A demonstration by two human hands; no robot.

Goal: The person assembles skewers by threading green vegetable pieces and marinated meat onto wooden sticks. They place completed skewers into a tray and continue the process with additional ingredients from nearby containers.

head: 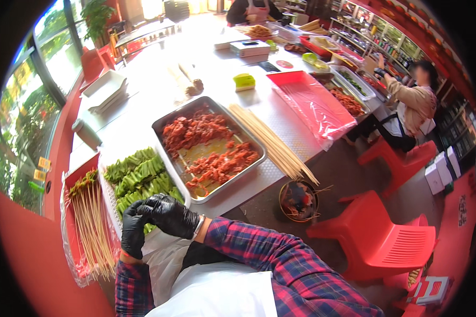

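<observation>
My left hand (pixel 133 229) and my right hand (pixel 169 215), both in black gloves, meet over the near end of a white tray of cut green vegetable pieces (pixel 141 170). The fingers are bent together; whether anything small is between them cannot be seen. Left of that tray, a red tray lined with clear plastic (pixel 69 222) holds bamboo skewers (pixel 91 226) with green pieces at their far ends. To the right, a metal tray (pixel 222 189) holds red marinated meat (pixel 200 128) in two heaps. Bare bamboo skewers (pixel 267 138) lie in a bundle along its right side.
A plastic-covered red tray (pixel 313 107), a grey bottle (pixel 86 134) and stacked white trays (pixel 104 90) stand on the metal table. A waste bin (pixel 298 201) and red plastic chairs (pixel 380 237) are at the right. One person (pixel 414 99) sits at the right, another (pixel 254 12) is across the table.
</observation>
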